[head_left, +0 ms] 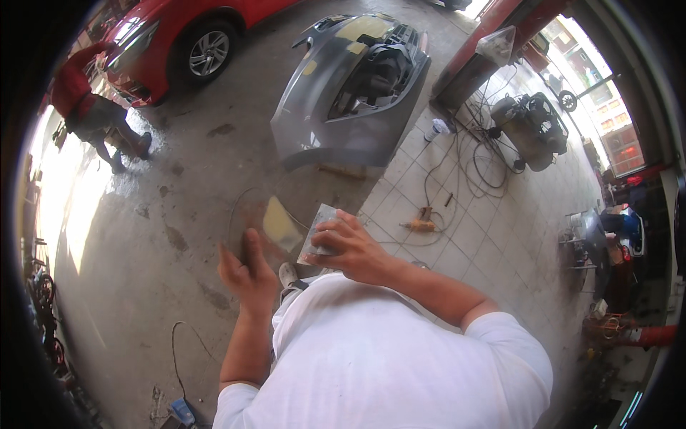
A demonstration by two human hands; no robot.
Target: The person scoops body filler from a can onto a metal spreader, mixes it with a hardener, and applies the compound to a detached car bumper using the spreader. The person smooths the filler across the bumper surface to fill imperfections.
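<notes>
My right hand (351, 247) is closed on a flat, grey-white rectangular block (323, 217), fingers bent over its face. Its exact kind I cannot make out. Just left of the block is a pale yellow patch (279, 225) with a blurred reddish-brown area around it; what it lies on is unclear. My left hand (248, 275) is to the left of and nearer than the patch, thumb and fingers apart, with nothing visible in it. Beyond both hands rests a grey car front-end panel (307, 118) with yellow patches on its surface.
A red car (161, 36) stands at far left, with a person in red (86, 100) bending beside it. An orange power tool (423, 222) and cables lie on the tiles at right. Further off are a compressor-like machine (529, 129) and a red post (479, 53).
</notes>
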